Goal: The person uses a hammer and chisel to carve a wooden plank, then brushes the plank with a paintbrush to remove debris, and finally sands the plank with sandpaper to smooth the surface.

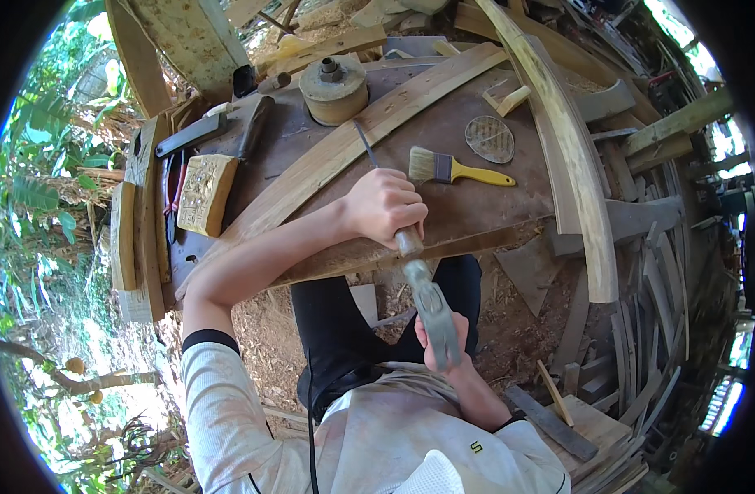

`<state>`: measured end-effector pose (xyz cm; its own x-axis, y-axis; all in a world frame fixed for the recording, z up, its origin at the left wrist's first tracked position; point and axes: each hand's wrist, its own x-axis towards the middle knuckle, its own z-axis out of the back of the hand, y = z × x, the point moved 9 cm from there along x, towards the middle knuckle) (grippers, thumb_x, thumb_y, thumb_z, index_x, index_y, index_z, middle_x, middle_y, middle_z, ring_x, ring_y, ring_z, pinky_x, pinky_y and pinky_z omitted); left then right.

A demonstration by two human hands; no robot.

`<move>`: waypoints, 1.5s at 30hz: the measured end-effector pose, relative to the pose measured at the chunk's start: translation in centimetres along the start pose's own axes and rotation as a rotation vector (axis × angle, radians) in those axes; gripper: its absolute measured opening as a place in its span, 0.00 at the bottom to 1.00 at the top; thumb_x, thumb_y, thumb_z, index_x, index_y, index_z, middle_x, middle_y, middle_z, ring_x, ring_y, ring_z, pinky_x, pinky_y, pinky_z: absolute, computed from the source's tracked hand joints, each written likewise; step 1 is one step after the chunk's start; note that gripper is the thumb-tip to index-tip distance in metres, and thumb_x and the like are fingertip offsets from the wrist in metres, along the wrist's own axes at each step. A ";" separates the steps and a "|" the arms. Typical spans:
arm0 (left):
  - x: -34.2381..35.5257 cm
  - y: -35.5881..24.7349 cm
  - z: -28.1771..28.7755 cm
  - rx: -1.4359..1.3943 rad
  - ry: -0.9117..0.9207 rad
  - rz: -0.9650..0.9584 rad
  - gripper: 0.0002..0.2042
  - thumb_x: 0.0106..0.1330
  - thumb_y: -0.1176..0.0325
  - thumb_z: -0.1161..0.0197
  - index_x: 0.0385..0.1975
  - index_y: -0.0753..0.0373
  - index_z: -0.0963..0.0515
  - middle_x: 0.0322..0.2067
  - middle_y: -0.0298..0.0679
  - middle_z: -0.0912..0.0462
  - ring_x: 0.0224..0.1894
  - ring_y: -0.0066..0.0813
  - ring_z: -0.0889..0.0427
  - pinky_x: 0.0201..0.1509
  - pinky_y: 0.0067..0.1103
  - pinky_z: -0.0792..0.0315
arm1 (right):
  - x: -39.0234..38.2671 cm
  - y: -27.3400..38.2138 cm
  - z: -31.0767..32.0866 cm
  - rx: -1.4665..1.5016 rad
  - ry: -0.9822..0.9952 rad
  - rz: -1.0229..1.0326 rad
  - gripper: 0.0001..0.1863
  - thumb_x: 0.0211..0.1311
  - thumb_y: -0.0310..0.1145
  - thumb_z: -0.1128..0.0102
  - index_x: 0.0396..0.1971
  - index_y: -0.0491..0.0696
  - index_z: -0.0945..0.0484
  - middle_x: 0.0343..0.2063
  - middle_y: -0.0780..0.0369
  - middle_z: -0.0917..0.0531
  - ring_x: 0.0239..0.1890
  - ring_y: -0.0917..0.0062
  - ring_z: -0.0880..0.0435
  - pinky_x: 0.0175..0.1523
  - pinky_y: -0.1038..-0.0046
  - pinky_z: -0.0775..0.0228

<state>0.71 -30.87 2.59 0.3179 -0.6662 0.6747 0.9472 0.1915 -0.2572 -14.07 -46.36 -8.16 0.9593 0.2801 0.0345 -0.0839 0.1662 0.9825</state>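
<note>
My left hand (387, 207) is closed around a tool with a thin metal blade (364, 142) and a wooden handle (409, 242), over the bench's near edge. The blade points away across a long plank (445, 81) lying diagonally on the bench. Below, my right hand (439, 350) grips a hammer (432, 313); its metal head is at the handle's butt end, and I cannot tell if they touch. A yellow-handled brush (483, 176) and an oval patterned disc (489, 138) lie to the right. Pliers (175, 202) and a carved yellowish block (203, 193) lie at left.
A cylindrical piece (335, 105) stands at the bench's back, near dark tools (254, 123). A long curved pole (596, 255) crosses the bench's right side. Stacked offcuts (649, 296) fill the right. Sawdust covers the ground (509, 329) below; plants (44, 140) border the left.
</note>
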 end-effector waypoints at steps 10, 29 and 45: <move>0.3 -1.2 -0.7 0.027 0.006 -0.012 0.16 0.45 0.56 0.24 0.21 0.53 0.27 0.21 0.30 0.24 0.24 0.33 0.20 0.29 0.30 0.28 | -0.7 1.2 0.3 0.067 -0.047 0.058 0.38 0.72 0.73 0.54 0.24 0.49 0.31 0.17 0.65 0.27 0.19 0.79 0.31 0.26 0.75 0.44; -0.1 -1.0 -1.5 0.048 0.000 -0.012 0.17 0.48 0.58 0.25 0.21 0.54 0.30 0.19 0.31 0.25 0.23 0.35 0.21 0.29 0.31 0.28 | -0.1 4.0 0.2 -0.043 -0.130 0.355 0.21 0.75 0.38 0.52 0.19 0.47 0.27 0.16 0.64 0.26 0.17 0.76 0.25 0.22 0.72 0.39; -0.3 -0.7 -2.3 0.116 0.058 -0.021 0.17 0.50 0.58 0.26 0.21 0.54 0.31 0.20 0.32 0.26 0.24 0.35 0.21 0.29 0.32 0.28 | -0.9 -1.1 -1.9 0.294 -0.040 -0.048 0.43 0.73 0.80 0.62 0.38 0.47 0.30 0.17 0.65 0.29 0.15 0.79 0.31 0.21 0.74 0.40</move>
<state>-0.13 -32.43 0.99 0.2984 -0.7105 0.6373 0.9531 0.2571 -0.1597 -15.35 -45.04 -9.60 0.9707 0.2401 -0.0113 0.0375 -0.1047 0.9938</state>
